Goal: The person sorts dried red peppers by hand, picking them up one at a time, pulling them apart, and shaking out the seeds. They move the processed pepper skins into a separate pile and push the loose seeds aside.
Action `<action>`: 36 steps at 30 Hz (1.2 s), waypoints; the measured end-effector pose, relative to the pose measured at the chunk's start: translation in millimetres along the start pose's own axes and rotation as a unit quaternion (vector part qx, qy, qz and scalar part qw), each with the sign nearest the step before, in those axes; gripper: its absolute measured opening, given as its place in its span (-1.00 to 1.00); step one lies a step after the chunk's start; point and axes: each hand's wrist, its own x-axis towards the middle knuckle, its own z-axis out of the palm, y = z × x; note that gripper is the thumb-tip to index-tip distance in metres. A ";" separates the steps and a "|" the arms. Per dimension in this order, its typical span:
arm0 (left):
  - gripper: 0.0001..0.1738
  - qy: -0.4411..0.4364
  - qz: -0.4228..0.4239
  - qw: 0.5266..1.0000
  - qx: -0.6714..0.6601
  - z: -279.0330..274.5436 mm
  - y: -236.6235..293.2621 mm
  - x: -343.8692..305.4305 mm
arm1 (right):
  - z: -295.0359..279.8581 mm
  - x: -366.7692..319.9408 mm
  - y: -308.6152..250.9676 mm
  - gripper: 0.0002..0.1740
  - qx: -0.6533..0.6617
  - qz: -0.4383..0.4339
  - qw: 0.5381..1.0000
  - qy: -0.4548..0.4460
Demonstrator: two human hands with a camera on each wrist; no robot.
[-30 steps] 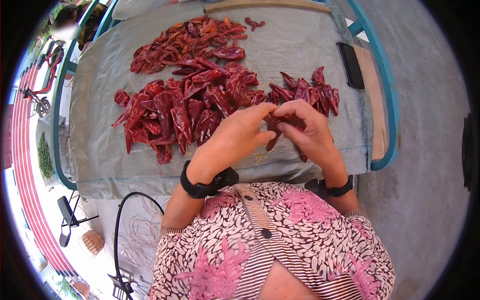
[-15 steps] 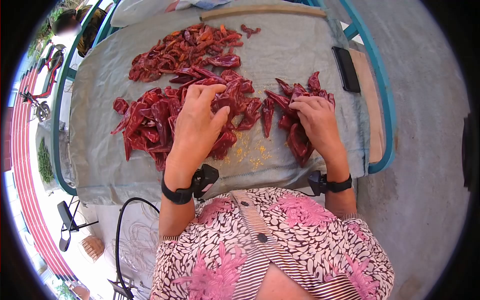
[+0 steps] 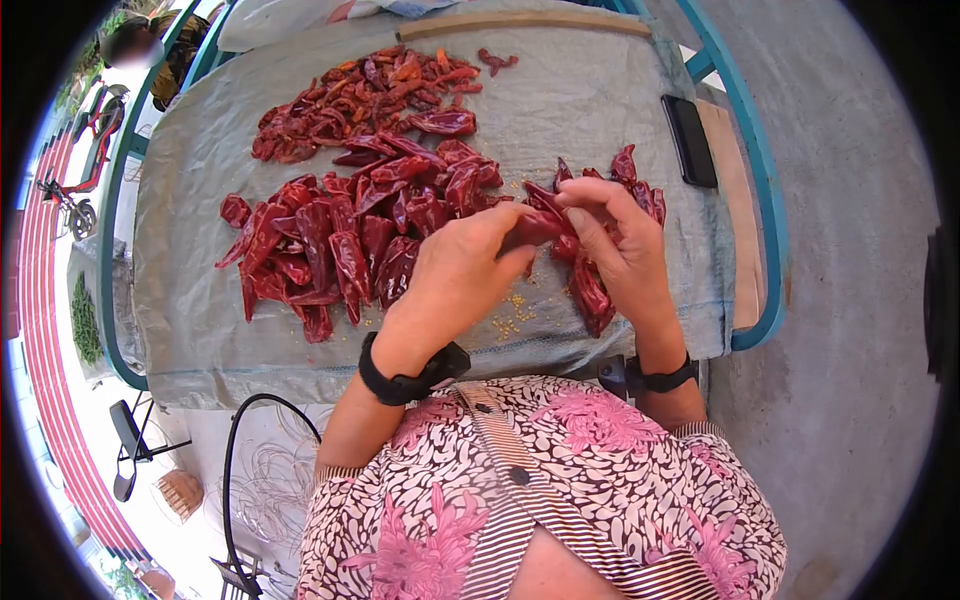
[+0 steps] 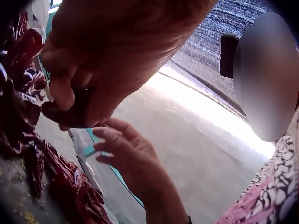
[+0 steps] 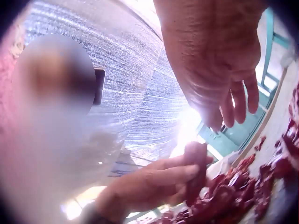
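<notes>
My left hand [image 3: 455, 265] pinches a large dried red chili pepper [image 5: 195, 172] between thumb and fingers, above the sheet. Close to the pepper's far end is my right hand [image 3: 630, 250], its thumb and fingers loosely bent; the right wrist view shows these fingers apart from the pepper. Left of the hands lies a big pile of glossy whole chili peppers [image 3: 310, 240]. Beneath the right hand, a smaller group of chili peppers [image 3: 592, 300] is partly covered. Yellow seeds [image 3: 515, 318] are scattered on the sheet between the two groups.
A grey woven sheet [image 3: 580, 100] covers the table, with a blue-green rail [image 3: 765, 230] along its right side. Smaller, shrivelled red chilies [image 3: 330, 110] are heaped at the back left. A black phone [image 3: 689, 140] lies near the right edge, and a wooden strip [image 3: 525, 20] at the back.
The left hand went to the big pile, then came back rightward with a chili pepper. The right hand set its earlier pepper among the right group and lifted toward the left hand.
</notes>
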 end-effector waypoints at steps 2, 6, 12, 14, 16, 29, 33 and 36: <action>-0.48 -0.005 -0.077 0.996 0.037 -8.7 2.2 -2.4 | -14.9 -1.8 11.1 -0.63 -0.180 -0.031 0.982 -0.043; -0.42 0.058 -0.015 0.998 0.035 -6.6 -15.0 -8.5 | -17.9 -17.3 12.1 -0.56 -0.363 0.030 0.917 -0.160; -0.43 0.018 -0.008 1.000 0.014 -2.6 -12.1 -6.1 | -12.8 -28.7 26.1 -0.57 -0.352 0.041 0.923 -0.148; -0.43 -0.007 0.018 1.000 0.014 1.1 -14.0 -7.1 | -14.3 -26.3 25.2 -0.55 -0.280 0.032 0.950 -0.131; -0.42 -0.031 0.025 0.999 -0.006 4.0 -12.8 -6.5 | -16.6 -21.0 14.8 -0.53 -0.192 0.009 0.975 -0.108; -0.34 0.021 0.009 0.997 0.072 -8.4 -9.8 -14.1 | -12.8 -16.3 17.3 -0.51 0.165 0.189 0.968 -0.021; -0.34 0.008 -0.028 0.999 0.021 -8.8 5.3 -10.1 | -3.5 -11.5 17.1 -0.55 0.203 0.177 0.961 -0.060; -0.36 -0.036 -0.032 0.997 -0.063 -0.5 0.5 -6.2 | 5.3 -7.0 8.7 -0.61 0.205 0.149 0.964 -0.074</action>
